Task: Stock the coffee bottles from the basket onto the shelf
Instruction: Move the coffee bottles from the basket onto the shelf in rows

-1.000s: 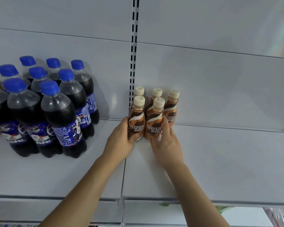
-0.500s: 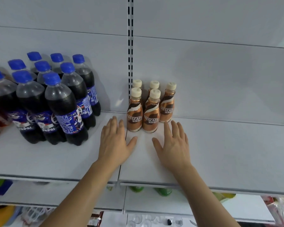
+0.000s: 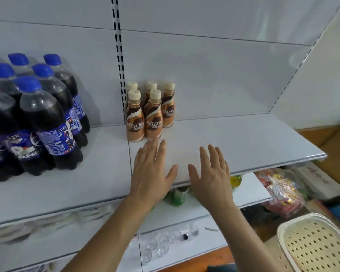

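Observation:
Several brown Nescafe coffee bottles (image 3: 144,118) with cream caps stand upright in a tight cluster at the back of the white shelf (image 3: 234,142), beside the slotted upright. My left hand (image 3: 152,171) hovers flat and empty just in front of them, fingers apart. My right hand (image 3: 211,173) is spread the same way to its right, over the shelf's front edge, holding nothing. A cream perforated basket (image 3: 312,244) shows at the lower right; only its rim and holed surface are in view.
A group of dark Pepsi bottles (image 3: 39,118) with blue caps fills the shelf's left part. On lower shelves lie green bottles (image 3: 177,197), small clear glasses (image 3: 161,246) and wrapped red packets (image 3: 281,193). A white side panel closes the shelf on the right.
Both hands let go of the front two coffee bottles and drew back toward the shelf's front edge, palms open. The view swung down and right, bringing the basket into sight.

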